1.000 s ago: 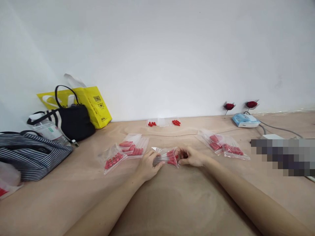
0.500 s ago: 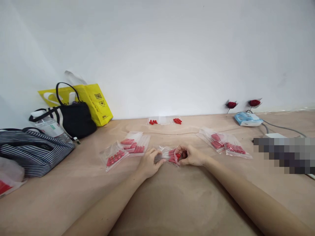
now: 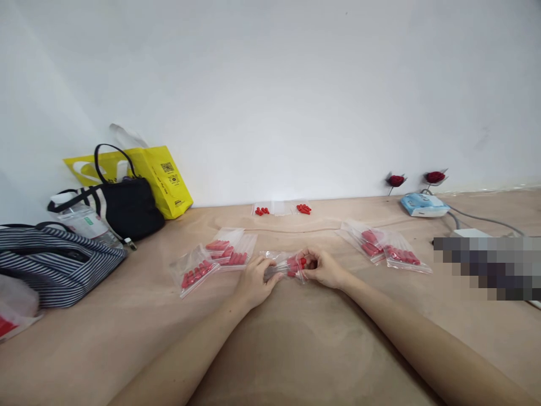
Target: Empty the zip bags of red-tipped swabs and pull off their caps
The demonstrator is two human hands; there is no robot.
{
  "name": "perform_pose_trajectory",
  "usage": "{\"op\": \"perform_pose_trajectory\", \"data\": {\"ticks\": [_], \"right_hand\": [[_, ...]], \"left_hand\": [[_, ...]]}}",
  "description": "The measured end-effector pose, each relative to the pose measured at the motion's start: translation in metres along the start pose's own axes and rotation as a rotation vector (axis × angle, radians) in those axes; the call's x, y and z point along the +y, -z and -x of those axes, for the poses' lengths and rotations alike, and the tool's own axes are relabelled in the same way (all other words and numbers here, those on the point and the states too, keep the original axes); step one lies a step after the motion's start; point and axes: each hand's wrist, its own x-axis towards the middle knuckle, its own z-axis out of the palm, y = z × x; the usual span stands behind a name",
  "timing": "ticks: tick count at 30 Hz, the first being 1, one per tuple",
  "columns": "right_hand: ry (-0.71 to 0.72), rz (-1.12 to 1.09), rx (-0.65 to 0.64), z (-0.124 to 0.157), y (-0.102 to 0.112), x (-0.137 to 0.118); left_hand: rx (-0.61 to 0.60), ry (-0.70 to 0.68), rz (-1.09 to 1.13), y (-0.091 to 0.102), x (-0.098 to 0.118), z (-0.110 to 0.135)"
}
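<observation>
Between my hands, low over the table, lies a clear plastic bag (image 3: 284,267) with several red pieces (image 3: 294,265) in it. My left hand (image 3: 257,279) is closed around the bag's left part, where greyish streaks show between thumb and fingers; I cannot tell if these are folded plastic or thin rods. At the other end my right hand (image 3: 323,268) pinches the bag's edge, thumb and fingers curled beside a red piece. Left of my hands rest clear zip bags (image 3: 196,270) of red pieces, partly overlapping. More such bags (image 3: 401,254) lie to the right.
Against the wall lie two small bags (image 3: 281,207) with red pieces. A yellow bag (image 3: 171,189), a black handbag (image 3: 135,208) and a striped bag (image 3: 63,270) fill the left side. On the right are a blue pack (image 3: 424,204), two dark red roses (image 3: 396,180) and a cable (image 3: 486,215).
My right hand has shifted slightly left, and its fingers have changed position at the bag's edge. My left hand keeps its grip. The whole view has moved very slightly.
</observation>
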Motion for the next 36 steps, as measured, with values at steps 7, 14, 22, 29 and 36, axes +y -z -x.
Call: {"op": "perform_pose_trajectory", "data": {"ticks": [7, 14, 22, 29, 36], "right_hand": [[-0.013, -0.121, 0.132, 0.001, 0.018, -0.003], [-0.105, -0.233, 0.297, 0.021, 0.061, -0.008], [0.214, 0.315, 0.674, 0.037, 0.087, 0.000], [0.326, 1.010, 0.317, 0.026, 0.062, 0.010], [0.203, 1.034, 0.229, 0.024, 0.057, 0.009]], "left_hand": [[-0.001, 0.019, -0.003, 0.001, 0.000, -0.001], [0.038, 0.006, -0.065, 0.003, 0.001, 0.000], [0.041, -0.049, -0.002, 0.002, 0.000, -0.002], [0.005, -0.024, 0.000, 0.001, -0.001, 0.000], [-0.012, 0.000, 0.012, 0.000, -0.002, 0.000]]}}
